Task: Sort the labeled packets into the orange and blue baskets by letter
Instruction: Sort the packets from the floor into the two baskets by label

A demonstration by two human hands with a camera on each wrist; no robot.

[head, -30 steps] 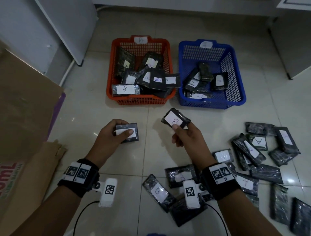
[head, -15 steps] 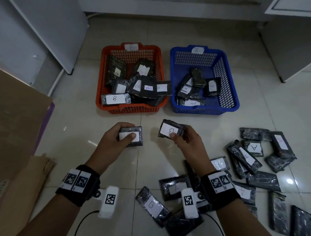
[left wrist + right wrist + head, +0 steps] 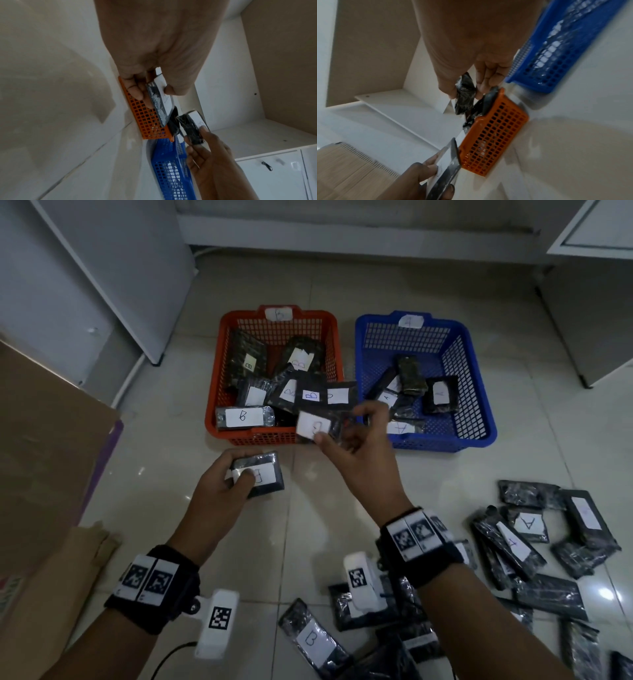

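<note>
At the centre of the head view, the right hand (image 3: 359, 446) pinches a B-labelled packet (image 3: 317, 426) between thumb and fingers, held over the near right corner of the orange basket (image 3: 219, 378). Lower and to the left, the left hand (image 3: 219, 491) grips a second labelled packet (image 3: 260, 477) above the tiled floor (image 3: 308, 542), thumb pressed on its white label; the letter is partly covered. The orange basket, tagged B, holds a heap of B packets. The blue basket (image 3: 479, 419), just right of it and tagged A, holds several A packets. A pile of unsorted packets (image 3: 534, 546) lies scattered at the lower right, with cardboard (image 3: 44, 440) at the left edge.
</note>
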